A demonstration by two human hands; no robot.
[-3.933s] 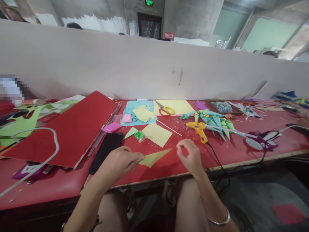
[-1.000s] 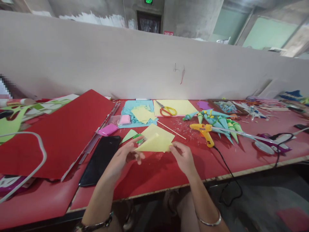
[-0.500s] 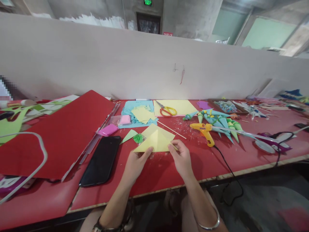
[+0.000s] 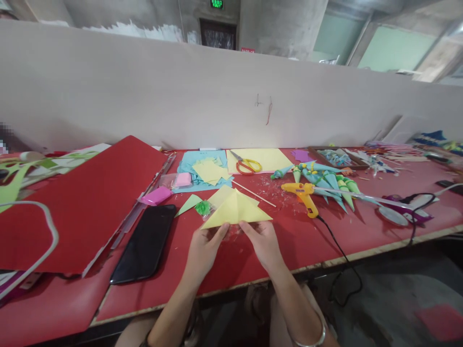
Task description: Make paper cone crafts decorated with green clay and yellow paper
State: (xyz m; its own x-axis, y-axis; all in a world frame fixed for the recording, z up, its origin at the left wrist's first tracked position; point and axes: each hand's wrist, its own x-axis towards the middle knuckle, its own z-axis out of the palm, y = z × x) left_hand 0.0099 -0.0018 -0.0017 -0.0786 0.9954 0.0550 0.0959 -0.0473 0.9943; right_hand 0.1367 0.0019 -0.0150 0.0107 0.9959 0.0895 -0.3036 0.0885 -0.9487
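A folded yellow paper, triangular with a crease down its middle, is held between both hands above the red table. My left hand grips its lower edge on the left, thumb on top. My right hand pinches the same edge right of the middle, the thumbs close together. Behind the fold, another pale yellow sheet lies partly hidden. A green piece in clear wrap and a light green paper triangle rest just to the left.
A black phone and a large red sheet lie left. Scissors rest on yellow paper at the back. Right are a yellow glue gun with its cord, paper cones and a tray.
My right hand has shifted its grip inward along the lower edge. The right corner of the yellow paper now spreads out past my right thumb. The view has shifted slightly.
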